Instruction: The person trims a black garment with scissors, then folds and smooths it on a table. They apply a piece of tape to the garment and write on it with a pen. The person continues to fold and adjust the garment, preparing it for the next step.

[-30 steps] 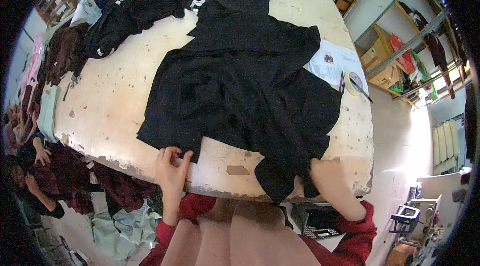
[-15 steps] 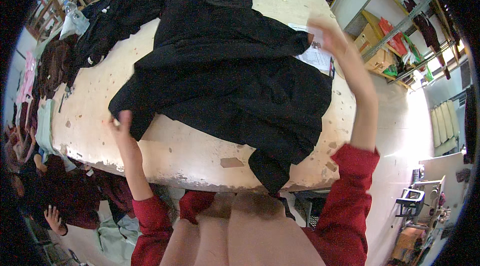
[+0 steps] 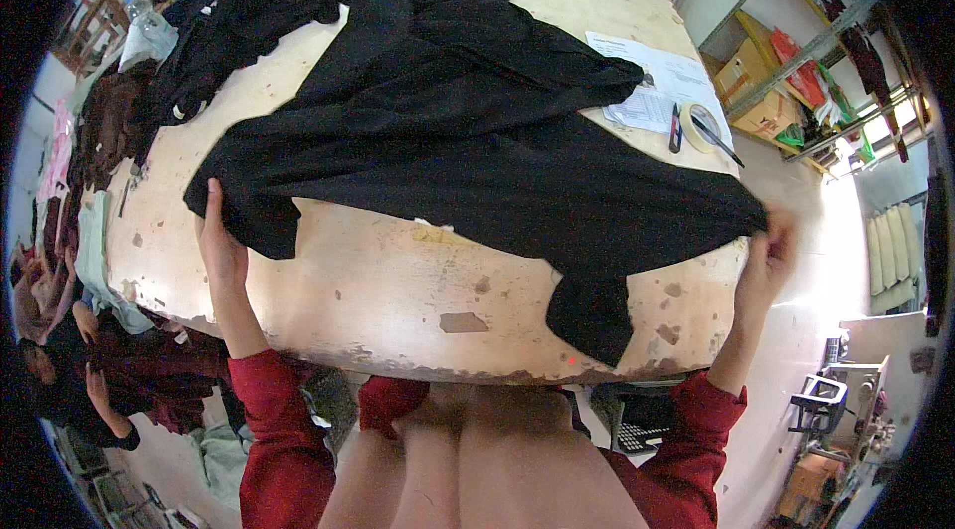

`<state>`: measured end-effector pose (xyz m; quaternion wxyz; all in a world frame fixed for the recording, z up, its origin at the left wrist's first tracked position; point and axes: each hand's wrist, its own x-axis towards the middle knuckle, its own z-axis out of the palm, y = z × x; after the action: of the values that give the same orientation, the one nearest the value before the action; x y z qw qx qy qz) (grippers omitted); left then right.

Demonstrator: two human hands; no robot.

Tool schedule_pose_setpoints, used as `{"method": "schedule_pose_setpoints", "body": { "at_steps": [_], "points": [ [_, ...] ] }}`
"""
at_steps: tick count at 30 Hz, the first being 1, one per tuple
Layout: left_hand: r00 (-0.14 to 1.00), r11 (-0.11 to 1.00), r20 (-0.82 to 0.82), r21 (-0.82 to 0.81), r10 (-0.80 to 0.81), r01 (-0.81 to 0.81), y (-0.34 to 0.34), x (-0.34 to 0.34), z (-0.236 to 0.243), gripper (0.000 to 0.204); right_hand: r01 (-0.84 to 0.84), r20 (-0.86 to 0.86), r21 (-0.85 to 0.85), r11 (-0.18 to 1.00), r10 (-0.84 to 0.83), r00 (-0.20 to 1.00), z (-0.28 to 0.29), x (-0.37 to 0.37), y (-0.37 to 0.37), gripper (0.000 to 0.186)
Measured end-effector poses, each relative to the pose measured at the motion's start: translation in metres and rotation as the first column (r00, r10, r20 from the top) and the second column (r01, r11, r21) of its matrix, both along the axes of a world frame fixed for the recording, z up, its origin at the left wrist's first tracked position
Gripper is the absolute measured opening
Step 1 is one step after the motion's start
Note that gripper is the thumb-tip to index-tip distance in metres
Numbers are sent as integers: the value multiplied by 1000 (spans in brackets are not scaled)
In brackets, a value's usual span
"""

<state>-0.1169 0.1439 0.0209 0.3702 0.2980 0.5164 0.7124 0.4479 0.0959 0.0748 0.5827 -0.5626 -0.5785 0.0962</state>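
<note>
A black garment (image 3: 428,156) lies spread and rumpled across a worn, pale table (image 3: 398,300). One dark flap of it hangs toward the near edge. At its left end my left hand (image 3: 224,245) grips the cloth, its thumb on top and its other fingers mostly hidden. Out at the garment's far right corner, my right hand (image 3: 771,255) pinches the fabric and holds it stretched beyond the table's side. That hand is slightly blurred.
Printed papers (image 3: 637,111), a tape roll (image 3: 704,128), a red-and-black cutter (image 3: 675,129) and a pen (image 3: 726,146) lie at the right. More black clothing (image 3: 249,26) covers the far left. Another person's hand (image 3: 96,385) shows at lower left; shelving (image 3: 816,41) stands right.
My right hand has come down and outward to the right, and now holds the garment's corner. The cloth is pulled wider, uncovering the tape and cutter. My left hand has shifted slightly left.
</note>
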Motion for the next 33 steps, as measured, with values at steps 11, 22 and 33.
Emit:
{"method": "schedule_pose_setpoints", "body": {
  "at_steps": [11, 22, 33],
  "points": [
    [997, 992, 73, -129, 19, -9, -17, -57, -42, 49, -428, -135, -886, 181, 781, 609, 9, -46, -96, 29],
    [950, 996, 301, 33, -85, 79, -39, -62, -66, 34, 23, 417, -487, 873, 209, 884, -68, -114, 24, 28],
    [981, 979, 48, -70, -189, 192, 65, -46, 17, 57, -314, -15, -120, 942, 314, 949, 49, -40, 86, 42]
  ]
}}
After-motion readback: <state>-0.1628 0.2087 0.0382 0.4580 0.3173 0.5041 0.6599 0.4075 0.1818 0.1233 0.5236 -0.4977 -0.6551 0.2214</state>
